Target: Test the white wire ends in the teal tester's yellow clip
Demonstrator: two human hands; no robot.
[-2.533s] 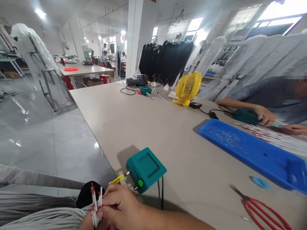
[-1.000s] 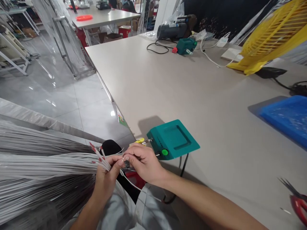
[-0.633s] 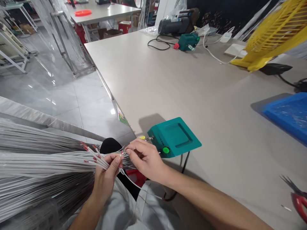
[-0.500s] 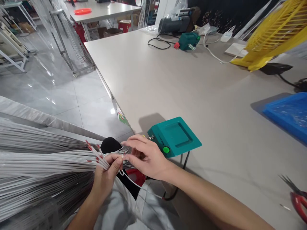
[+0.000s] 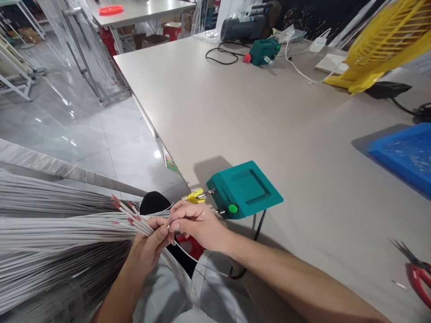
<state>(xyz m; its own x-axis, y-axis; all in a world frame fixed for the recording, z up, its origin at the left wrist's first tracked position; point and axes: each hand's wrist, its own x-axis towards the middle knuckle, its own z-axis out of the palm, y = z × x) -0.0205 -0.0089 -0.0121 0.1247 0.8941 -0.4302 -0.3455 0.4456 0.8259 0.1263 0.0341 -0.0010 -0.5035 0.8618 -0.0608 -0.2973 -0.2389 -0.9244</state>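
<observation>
My left hand (image 5: 151, 242) is closed around a small bunch of white cables (image 5: 141, 225) whose ends show red tips. Against its fingertips, my right hand (image 5: 197, 224) pinches closed on a white cable at the front of the bunch; the pinched end is mostly hidden by the fingers. One thin white cable (image 5: 193, 260) runs from the hands down to the right across the lap. Just beyond my right hand sits a teal device (image 5: 249, 188) with a green button (image 5: 233, 208) and metal posts. A yellow clip (image 5: 194, 196) is attached at one post.
A thick mass of white cables (image 5: 60, 231) stretches to the left. Red-handled scissors (image 5: 417, 273) lie at the table's right. Further off are a blue tray (image 5: 407, 154), a yellow fan (image 5: 380, 49), another teal device (image 5: 264, 51) and a grey motor (image 5: 242, 29).
My right hand's fingers have closed in on the cable beside my left fingertips. The yellow clip, mostly covered before, now shows. The view has shifted slightly.
</observation>
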